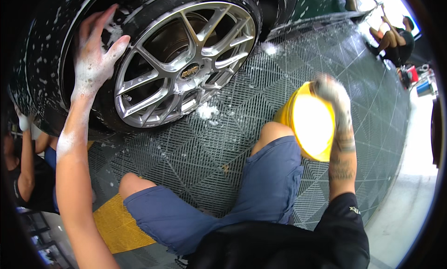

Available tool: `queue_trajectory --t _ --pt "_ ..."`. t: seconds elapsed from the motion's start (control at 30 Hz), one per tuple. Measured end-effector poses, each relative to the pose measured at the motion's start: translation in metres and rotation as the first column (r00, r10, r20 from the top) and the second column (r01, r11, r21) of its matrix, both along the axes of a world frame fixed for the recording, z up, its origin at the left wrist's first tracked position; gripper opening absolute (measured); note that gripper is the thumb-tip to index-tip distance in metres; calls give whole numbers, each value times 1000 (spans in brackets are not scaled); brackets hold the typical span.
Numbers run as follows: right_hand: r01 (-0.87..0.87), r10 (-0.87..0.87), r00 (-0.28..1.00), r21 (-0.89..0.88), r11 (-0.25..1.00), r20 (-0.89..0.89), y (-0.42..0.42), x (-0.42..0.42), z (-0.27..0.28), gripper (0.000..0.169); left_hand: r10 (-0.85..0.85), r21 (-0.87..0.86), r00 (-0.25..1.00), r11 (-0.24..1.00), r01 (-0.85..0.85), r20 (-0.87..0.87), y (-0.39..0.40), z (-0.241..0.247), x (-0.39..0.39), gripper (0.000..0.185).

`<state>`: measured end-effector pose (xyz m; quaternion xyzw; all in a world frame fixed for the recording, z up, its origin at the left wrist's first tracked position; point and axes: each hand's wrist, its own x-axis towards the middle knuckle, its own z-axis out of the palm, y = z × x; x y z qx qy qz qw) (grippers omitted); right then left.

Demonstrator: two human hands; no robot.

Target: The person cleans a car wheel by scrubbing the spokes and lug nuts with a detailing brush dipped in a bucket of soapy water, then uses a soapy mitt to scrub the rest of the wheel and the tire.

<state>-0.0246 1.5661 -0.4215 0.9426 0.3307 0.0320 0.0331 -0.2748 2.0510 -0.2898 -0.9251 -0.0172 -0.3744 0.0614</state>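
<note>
My left hand (pixel 93 56), coated in white suds, is raised with fingers apart beside the upper left of the black tire (pixel 104 97), near the soapy dark fender (pixel 43 70). Whether its fingertips touch the car is not plain. The silver multi-spoke alloy wheel (pixel 195 42) has foam on its lower spokes and around the center cap (pixel 189 71). My right hand (pixel 330 89) is blurred at the upper rim of a yellow bucket (pixel 284 111) that stands by my knee. The bucket's inside glares white. Whether the right hand holds something dark cannot be told.
Grey grated floor tiles (pixel 209 157) bear patches of foam (pixel 207 111), with a yellow tile section (pixel 120 223) at lower left. One person (pixel 398 42) crouches at upper right, near a blue bucket (pixel 424 88). Another person (pixel 29 174), with a sudsy hand, is at the left edge.
</note>
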Motion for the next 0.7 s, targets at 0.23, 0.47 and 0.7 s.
queue_trajectory --t 0.23,0.47,0.7 --pt "-214 -208 841 -661 719 -499 -141 -13 -208 33 -26 22 1000 999 27 -13 2 -2 3 59" --pt "-94 -273 904 -775 624 -329 -127 -26 -286 23 66 -49 997 997 -67 -33 -22 2 -1 59" --pt "-180 60 921 -284 942 -385 -131 -23 -157 19 -39 -46 990 998 45 138 -28 0 0 42"
